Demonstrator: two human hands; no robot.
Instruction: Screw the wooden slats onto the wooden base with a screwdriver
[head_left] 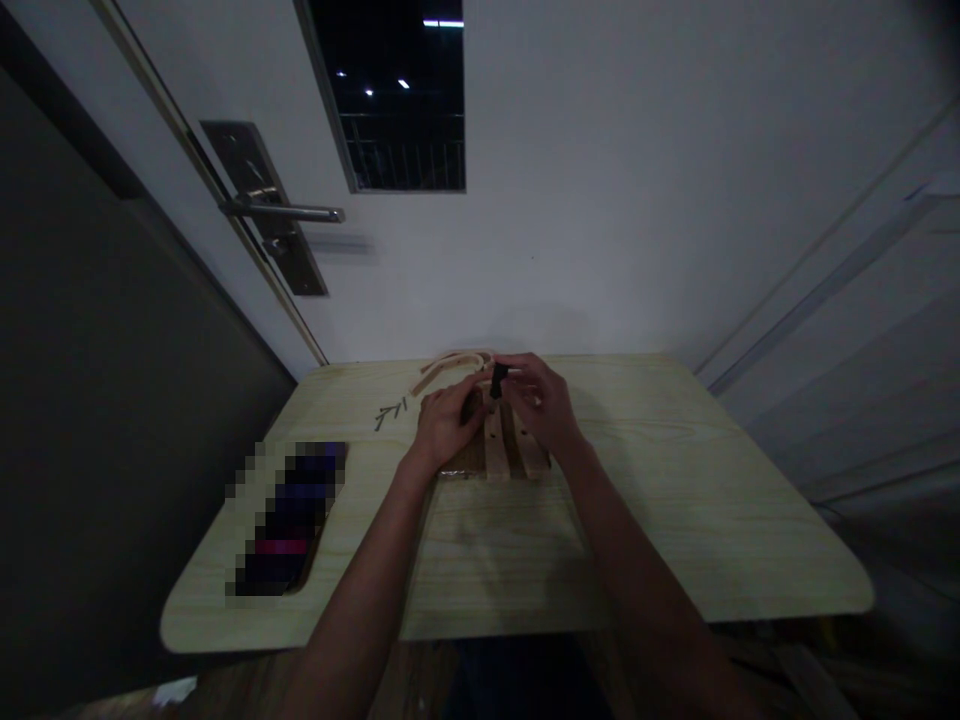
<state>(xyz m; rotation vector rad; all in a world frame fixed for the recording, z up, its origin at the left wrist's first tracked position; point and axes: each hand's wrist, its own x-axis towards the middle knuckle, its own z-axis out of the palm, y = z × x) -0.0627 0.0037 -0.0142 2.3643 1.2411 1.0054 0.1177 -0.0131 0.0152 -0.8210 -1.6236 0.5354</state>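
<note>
Two hands are at work just short of the far edge of the surface, about midway along it. The right hand (541,402) has its thumb and fingertips closed in a pinch on one small black piece (499,379), which it holds just above the far end of a pale wooden slat assembly (496,448). The left hand (446,420) lies curled against the left side of that assembly, touching it. Whether its fingers truly clamp the wood or only rest there cannot be told in the dim light.

The assembly shows two flat light slats side by side, running from the hands towards the near edge, with small holes along the left one; a darker part to their left is too dim to make out. Beyond the hands, close to the far edge, lie two curved pale wooden strips (448,367), one nested beside the other. Left of the left hand is a small scatter of thin dark pins (390,412), perhaps four, too small to count surely. One dark oblong thing (289,520), blurred out, lies towards the near left corner.

The surface is a light wood-grain tabletop (675,500) with rounded corners, standing against a white wall (637,200). On the left is a door with one metal lever handle (283,211), and above it one dark window (397,95).
</note>
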